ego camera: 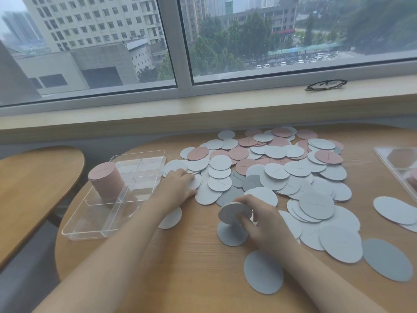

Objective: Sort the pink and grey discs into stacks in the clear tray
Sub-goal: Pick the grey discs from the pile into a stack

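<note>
A clear tray (74,231) with dividers sits at the table's left. A tall stack of pink discs (106,181) stands in its far-left compartment. A wide heap of loose discs (282,168), pale grey, dark grey and pink, covers the table to the right. My left hand (178,184) lies at the heap's left edge, its fingers resting on pale grey discs beside the tray. My right hand (261,220) grips a small stack of grey discs (233,212), held on edge just above the table.
Single grey discs (262,274) lie on the bare wood near me. A second clear tray (383,154) shows at the right edge. Glasses (325,85) rest on the windowsill behind the table. Another wooden table (33,184) stands at the left, across a gap.
</note>
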`<state>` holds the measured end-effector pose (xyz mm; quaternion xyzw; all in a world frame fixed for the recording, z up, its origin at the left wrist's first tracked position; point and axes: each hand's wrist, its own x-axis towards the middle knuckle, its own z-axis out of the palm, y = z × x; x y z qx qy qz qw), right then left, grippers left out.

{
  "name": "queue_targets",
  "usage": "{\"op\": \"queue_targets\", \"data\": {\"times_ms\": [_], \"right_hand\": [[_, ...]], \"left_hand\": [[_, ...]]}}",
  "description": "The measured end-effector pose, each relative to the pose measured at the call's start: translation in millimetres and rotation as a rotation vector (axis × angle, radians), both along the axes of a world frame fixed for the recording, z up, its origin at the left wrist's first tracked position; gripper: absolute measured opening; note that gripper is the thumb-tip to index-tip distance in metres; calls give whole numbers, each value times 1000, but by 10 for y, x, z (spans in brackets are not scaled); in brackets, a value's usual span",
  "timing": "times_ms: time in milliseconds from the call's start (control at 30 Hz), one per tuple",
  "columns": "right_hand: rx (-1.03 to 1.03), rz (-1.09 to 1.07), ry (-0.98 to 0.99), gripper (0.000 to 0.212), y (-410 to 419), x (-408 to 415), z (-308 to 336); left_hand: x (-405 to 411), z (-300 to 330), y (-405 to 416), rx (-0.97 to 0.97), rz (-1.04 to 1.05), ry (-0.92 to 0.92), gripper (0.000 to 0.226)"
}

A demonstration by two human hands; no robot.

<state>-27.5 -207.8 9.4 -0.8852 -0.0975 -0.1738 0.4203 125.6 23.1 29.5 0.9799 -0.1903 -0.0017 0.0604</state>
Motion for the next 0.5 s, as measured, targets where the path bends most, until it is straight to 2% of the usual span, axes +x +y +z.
{"op": "queue_targets", "data": {"times_ms": [100, 267, 300, 367, 500], "right_hand": [[-1, 5, 3, 26, 2, -8, 4], [4, 11, 1, 26, 10, -19, 12], [6, 12, 0, 26, 11, -20, 14], [8, 8, 2, 25, 6, -19, 16], [39, -6, 6, 25, -3, -22, 24]], "left_hand": [[46, -58, 34, 80, -79, -87, 45], [73, -164, 80, 107, -229, -378, 11], [55, -154, 73, 85, -229, -423, 10], [20, -122, 63, 19, -161, -460, 13], [-151, 63, 102, -209, 66, -369, 27]]}}
